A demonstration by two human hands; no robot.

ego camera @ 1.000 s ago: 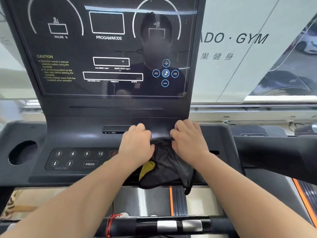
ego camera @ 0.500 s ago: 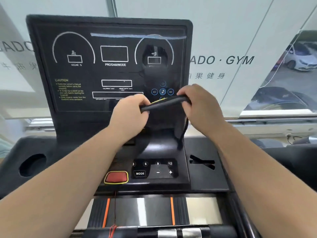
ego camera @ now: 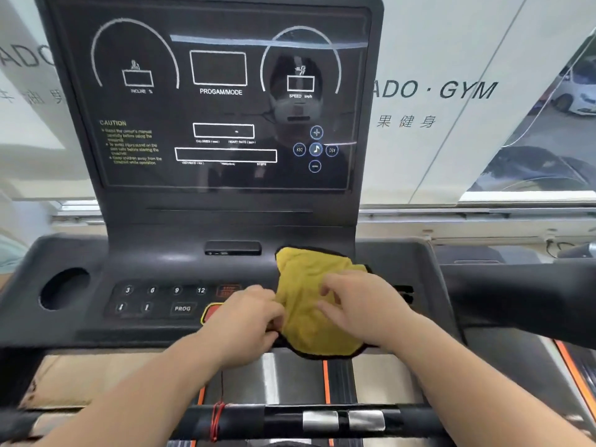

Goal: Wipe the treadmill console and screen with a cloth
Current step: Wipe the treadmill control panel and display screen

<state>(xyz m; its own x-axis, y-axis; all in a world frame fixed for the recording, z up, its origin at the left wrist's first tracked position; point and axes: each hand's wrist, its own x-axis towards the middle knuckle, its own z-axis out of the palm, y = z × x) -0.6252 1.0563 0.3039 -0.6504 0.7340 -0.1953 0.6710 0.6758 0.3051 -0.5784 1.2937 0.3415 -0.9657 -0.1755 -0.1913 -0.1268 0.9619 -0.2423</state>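
At the bottom of the frame a black handlebar [ego camera: 290,417] is seen. Above it, at centre, the yellow cloth [ego camera: 309,304] is spread on the console [ego camera: 154,272]; its near edge overhangs. The left hand [ego camera: 245,321] apparently pinches the left edge; the right hand [ego camera: 361,308] is laid flat, fingers spread. The buttons [ego camera: 161,298] at left and the screen [ego camera: 222,101] above are left uncovered.

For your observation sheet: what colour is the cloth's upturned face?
Yellow, edged in black: the cloth, seen in the head view.
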